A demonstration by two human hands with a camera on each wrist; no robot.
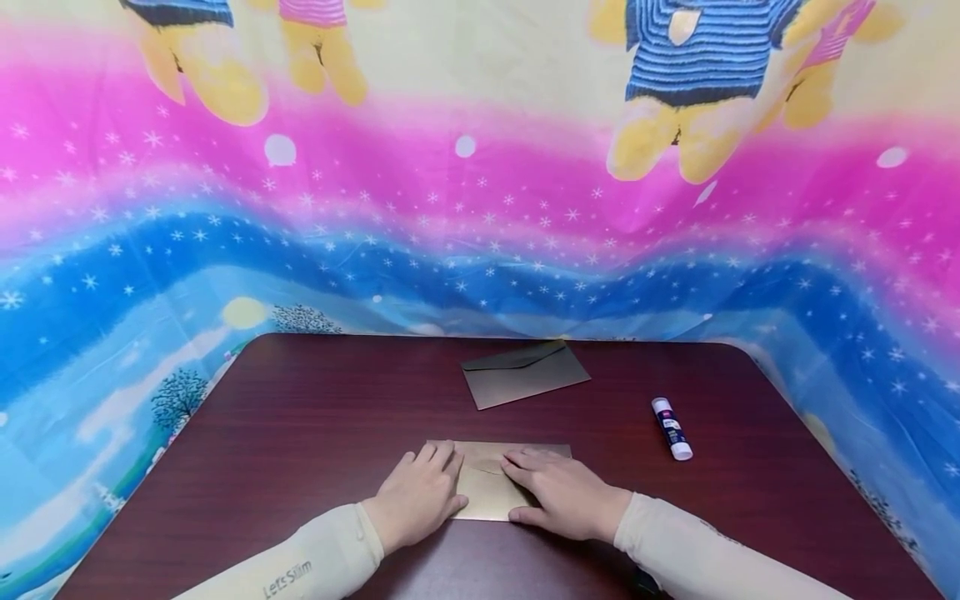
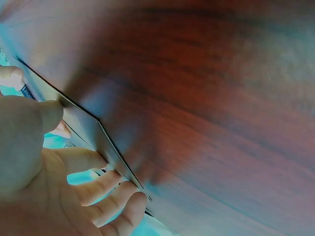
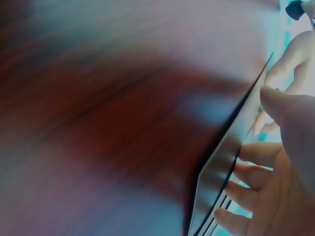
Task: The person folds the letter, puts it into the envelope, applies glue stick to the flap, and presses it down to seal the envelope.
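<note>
A gold envelope (image 1: 483, 492) lies flat on the table in front of me, its pointed flap folded over and facing up. My left hand (image 1: 422, 492) rests on its left end, fingertips near the far edge and thumb by the near edge. On the right part lies my right hand (image 1: 562, 492), with its fingers spread over the flap and its thumb at the near edge. In the left wrist view, the fingers (image 2: 113, 196) touch the envelope's surface. The right wrist view shows the other hand's fingers (image 3: 246, 196) touching it too. Neither hand curls round it.
A second gold envelope (image 1: 525, 383), its flap side up, lies near the table's far edge. To the right of it is a white and dark blue glue stick (image 1: 672, 429) on its side. Behind the dark red table (image 1: 315, 408) hangs a patterned cloth (image 1: 480, 208).
</note>
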